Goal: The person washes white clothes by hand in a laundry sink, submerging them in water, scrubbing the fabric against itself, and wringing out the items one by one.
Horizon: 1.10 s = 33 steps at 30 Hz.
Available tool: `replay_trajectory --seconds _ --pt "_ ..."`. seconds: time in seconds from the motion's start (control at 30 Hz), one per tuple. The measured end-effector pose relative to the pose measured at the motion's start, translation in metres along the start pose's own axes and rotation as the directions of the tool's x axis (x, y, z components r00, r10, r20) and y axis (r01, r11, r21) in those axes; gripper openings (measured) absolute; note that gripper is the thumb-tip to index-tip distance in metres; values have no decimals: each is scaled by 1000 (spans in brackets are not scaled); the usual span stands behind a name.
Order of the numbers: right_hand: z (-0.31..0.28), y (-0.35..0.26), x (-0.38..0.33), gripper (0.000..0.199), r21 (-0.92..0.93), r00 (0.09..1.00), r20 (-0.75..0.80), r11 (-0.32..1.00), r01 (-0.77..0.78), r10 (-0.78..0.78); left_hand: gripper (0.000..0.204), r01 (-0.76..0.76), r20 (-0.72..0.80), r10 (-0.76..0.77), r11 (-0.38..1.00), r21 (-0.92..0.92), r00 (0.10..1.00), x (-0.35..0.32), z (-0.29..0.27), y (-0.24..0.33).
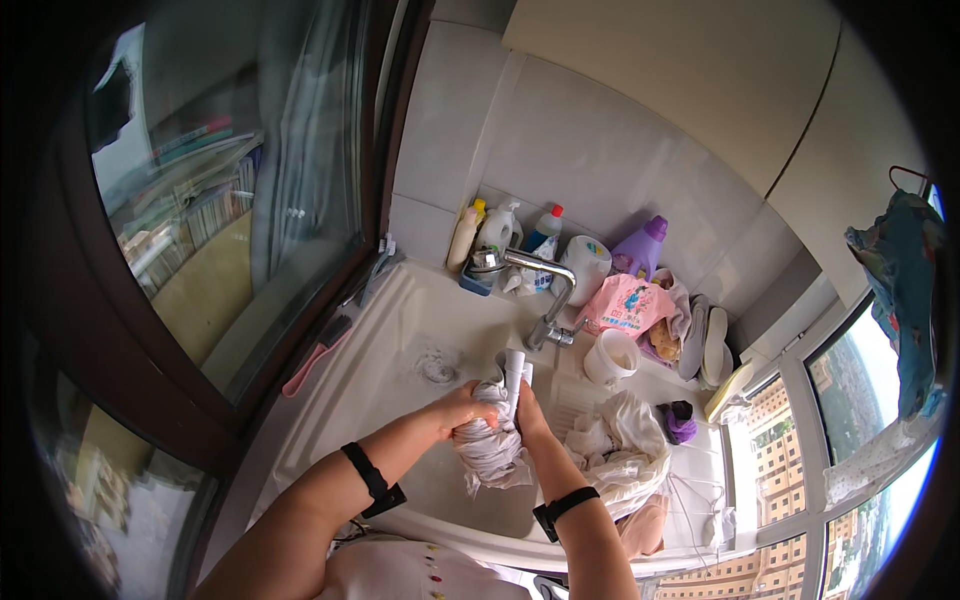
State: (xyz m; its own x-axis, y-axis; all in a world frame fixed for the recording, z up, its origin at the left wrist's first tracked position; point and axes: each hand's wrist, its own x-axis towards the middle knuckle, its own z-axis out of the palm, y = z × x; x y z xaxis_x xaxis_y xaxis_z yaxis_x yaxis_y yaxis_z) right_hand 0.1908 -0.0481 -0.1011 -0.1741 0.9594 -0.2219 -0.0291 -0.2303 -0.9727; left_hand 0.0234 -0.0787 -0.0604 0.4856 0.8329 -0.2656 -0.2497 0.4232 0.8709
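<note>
Over the basin of a white laundry sink, both hands grip a bunched white cloth garment. My left hand is closed round its left side, with the thumb across the folds. On the other side my right hand is closed on it, its fingers mostly hidden behind the fabric. A smooth, folded white part sticks up between the hands, while the loose end hangs below them. A heap of white laundry lies on the ribbed board just right of my right hand.
The chrome faucet arches at the sink's back edge. Behind it stand several bottles, among them a purple detergent bottle. A white tub, a pink bag, shoes and a purple cloth sit at right. A pink-handled brush rests at left.
</note>
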Motion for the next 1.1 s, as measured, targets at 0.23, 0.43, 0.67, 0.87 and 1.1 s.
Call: replay_trajectory --seconds 0.23,0.43,0.67,0.87,1.1 --pt "-29 42 2 78 -20 929 247 960 -281 277 62 -253 -176 214 935 -249 961 13 -16 25" --pt "1 83 35 70 -88 910 -34 906 -414 413 42 -364 -205 302 808 -463 931 27 -8 52" --pt "22 71 35 72 178 842 -21 830 -528 540 32 -411 -289 293 625 -664 912 42 -29 56" --pt "25 99 41 39 457 834 180 706 -541 522 41 -380 -290 249 514 -769 924 53 -46 34" --pt "30 52 42 31 692 990 -16 716 -93 143 61 -548 -482 312 673 -497 819 52 -71 -4"
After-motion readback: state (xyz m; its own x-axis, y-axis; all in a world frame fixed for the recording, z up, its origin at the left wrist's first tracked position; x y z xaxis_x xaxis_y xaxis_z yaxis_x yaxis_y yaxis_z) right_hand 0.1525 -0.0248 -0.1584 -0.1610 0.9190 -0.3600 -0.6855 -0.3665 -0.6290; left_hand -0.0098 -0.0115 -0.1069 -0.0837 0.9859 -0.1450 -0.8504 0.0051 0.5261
